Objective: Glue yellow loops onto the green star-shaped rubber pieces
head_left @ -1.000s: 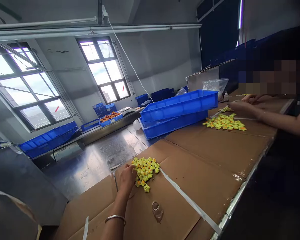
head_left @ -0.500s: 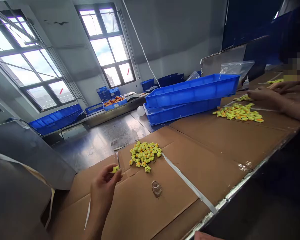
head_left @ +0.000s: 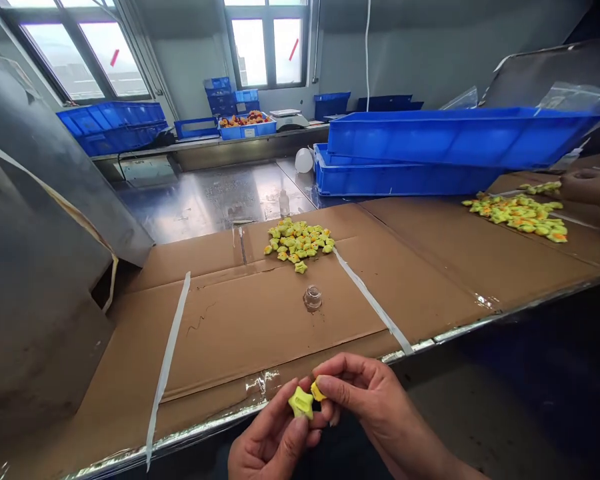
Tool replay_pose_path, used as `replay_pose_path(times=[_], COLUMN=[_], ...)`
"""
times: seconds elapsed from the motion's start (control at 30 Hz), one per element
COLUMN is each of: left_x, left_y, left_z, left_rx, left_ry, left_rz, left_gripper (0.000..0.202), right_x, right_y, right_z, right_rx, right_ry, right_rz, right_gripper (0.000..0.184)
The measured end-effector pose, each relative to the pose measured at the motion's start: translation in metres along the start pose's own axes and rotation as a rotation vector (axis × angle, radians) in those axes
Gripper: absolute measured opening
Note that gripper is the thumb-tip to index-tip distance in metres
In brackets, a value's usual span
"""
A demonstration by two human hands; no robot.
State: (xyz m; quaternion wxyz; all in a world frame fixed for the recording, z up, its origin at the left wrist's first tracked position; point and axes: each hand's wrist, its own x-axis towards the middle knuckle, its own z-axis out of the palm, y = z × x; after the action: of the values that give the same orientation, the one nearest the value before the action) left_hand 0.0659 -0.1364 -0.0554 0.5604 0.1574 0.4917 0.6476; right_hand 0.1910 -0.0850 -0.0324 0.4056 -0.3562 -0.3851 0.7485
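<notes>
Close together at the table's front edge, my two hands each pinch a small piece. My left hand (head_left: 267, 440) is closed on a yellow-green star (head_left: 301, 403) with a slot-like mark on its face. Between thumb and fingertips, my right hand (head_left: 375, 400) grips a small yellow piece (head_left: 317, 391), touching or almost touching the star; its shape is partly covered by my fingers. Beyond them a small clear cup (head_left: 313, 298) stands on the cardboard. Behind it lies a pile of yellow-green stars with orange bits (head_left: 299, 239), with one loose star (head_left: 301, 267) just in front.
Cardboard (head_left: 230, 327) with white tape strips covers the table. A clear bottle (head_left: 284, 203) stands behind the pile. Stacked blue trays (head_left: 410, 179) sit at the back right. Another person's hand (head_left: 587, 187) is beside a second pile (head_left: 517, 215). A metal box (head_left: 35, 267) stands left.
My left hand has brought the star from beside the pile to the front edge. My right hand has come into view with the yellow piece. The camera has tilted down and levelled.
</notes>
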Motion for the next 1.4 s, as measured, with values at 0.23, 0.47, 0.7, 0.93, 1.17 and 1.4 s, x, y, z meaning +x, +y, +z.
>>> replay_pose_path(times=[0.23, 0.47, 0.7, 0.93, 1.17, 1.4], left_x=[0.007, 0.010, 0.009, 0.010, 0.009, 0.008], left_y=[-0.008, -0.015, -0.020, -0.023, -0.023, -0.021], left_z=[0.002, 0.003, 0.000, -0.002, 0.000, 0.002], left_rx=[-0.195, -0.267, -0.353, -0.362, -0.360, -0.361], left_ry=[-0.093, -0.095, -0.104, -0.089, -0.152, -0.175], left_rz=[-0.023, -0.101, -0.209, -0.234, -0.206, -0.191], left_gripper=[0.033, 0.033, 0.034, 0.037, 0.035, 0.031], right_x=[0.000, 0.002, 0.002, 0.003, 0.005, 0.005], right_y=[-0.003, -0.008, -0.014, -0.018, -0.016, -0.018], right_z=[-0.004, -0.005, -0.003, -0.004, -0.005, -0.005], right_rx=[-0.059, -0.141, -0.147, -0.141, -0.132, -0.147], right_ry=[0.039, 0.071, -0.029, -0.040, -0.041, -0.033], right_rz=[0.011, 0.032, -0.002, 0.031, 0.044, 0.046], right_gripper=[0.023, 0.025, 0.017, 0.020, 0.022, 0.022])
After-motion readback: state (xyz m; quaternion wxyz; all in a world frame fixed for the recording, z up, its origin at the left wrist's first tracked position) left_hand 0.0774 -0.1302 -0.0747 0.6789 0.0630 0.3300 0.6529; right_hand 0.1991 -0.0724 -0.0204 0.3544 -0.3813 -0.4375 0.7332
